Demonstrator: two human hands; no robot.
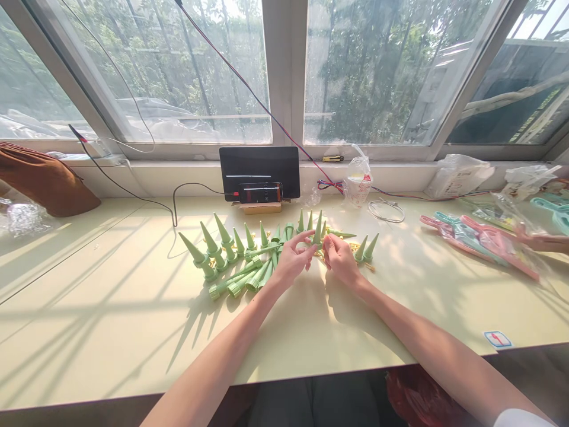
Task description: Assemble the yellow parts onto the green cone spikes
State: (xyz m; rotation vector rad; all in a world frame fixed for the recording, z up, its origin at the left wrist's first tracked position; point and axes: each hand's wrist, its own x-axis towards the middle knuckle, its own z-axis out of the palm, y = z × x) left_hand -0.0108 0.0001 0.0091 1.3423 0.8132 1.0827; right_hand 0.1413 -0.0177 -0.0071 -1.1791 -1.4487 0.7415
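My left hand and my right hand meet over the middle of the pale table. Between their fingertips stands a green cone-shaped spike, which both hands pinch near its base. Small yellow parts lie under and beside my right hand. To the left, several green spikes stand upright or lie flat in a heap. Two more green spikes stand just right of my right hand.
A dark tablet and a phone lean on a wooden stand by the window. A plastic bag and coiled cable lie behind. Bagged pink and teal items lie right, where another person's hand rests. A brown bag sits left.
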